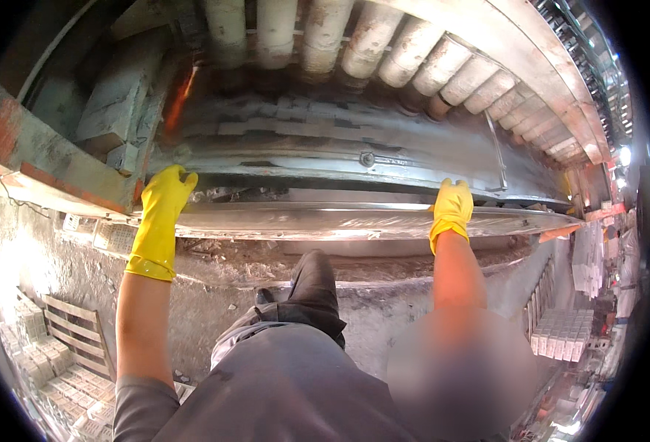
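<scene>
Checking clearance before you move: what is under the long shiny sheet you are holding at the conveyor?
Under the sheet lie gritty debris and a dusty concrete ledge, with your raised knee below its middle. Both gloved hands, left and right, grip its edge; the sheet hides whatever lies directly beneath.

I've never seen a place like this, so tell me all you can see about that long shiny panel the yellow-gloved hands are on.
The long shiny panel looks like a wide, thin, glossy grey slab lying flat and level at the end of a row of pale rollers. Light glares off its surface. The left hand and right hand, both in yellow rubber gloves, rest on its edge.
</scene>
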A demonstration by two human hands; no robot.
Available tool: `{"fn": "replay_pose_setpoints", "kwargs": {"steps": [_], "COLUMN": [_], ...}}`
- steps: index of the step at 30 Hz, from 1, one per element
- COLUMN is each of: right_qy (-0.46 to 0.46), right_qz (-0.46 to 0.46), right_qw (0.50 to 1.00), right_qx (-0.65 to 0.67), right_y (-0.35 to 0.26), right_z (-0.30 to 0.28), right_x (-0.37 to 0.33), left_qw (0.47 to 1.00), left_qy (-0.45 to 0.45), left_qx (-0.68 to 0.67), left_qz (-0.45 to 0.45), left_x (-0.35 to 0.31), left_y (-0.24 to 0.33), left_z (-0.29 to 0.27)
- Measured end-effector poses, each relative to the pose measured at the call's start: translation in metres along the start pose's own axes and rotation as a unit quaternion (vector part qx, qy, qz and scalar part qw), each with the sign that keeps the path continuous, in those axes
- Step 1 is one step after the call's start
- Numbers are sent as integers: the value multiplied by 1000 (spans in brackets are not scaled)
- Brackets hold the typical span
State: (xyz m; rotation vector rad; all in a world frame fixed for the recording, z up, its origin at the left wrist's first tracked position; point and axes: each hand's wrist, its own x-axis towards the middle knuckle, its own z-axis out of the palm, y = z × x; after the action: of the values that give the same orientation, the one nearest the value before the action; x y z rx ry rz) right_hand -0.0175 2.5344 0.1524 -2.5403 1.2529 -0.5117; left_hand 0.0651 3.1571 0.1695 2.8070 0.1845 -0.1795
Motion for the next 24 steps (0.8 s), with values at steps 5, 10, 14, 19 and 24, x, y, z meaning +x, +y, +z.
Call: {"fn": "replay_pose_setpoints", "kwargs": {"steps": [5,10,14,19,24], "right_qy": [-68,-20,-47,-70,-50], "right_qz": [77,-10,8,28,1], "right_qw": [991,1000,997,993,996], "right_qx": [87,15,60,96,73], "right_y": [-41,-26,-40,-35,-45], "right_z": [-34,-22,-37,-33,-35], "right_x": [-26,-18,-30,-23,-28], "left_qw": [1000,1000,1000,1000,1000], "left_qy": [8,2,2,24,4], "left_qx": [10,6,-1,2,-24], "left_qz": [-1,-8,-3,3,-6], "left_x": [1,3,0,3,2], "left_y": [-3,-3,-2,-4,-1], "left_z": [2,2,-1,0,-8]}}
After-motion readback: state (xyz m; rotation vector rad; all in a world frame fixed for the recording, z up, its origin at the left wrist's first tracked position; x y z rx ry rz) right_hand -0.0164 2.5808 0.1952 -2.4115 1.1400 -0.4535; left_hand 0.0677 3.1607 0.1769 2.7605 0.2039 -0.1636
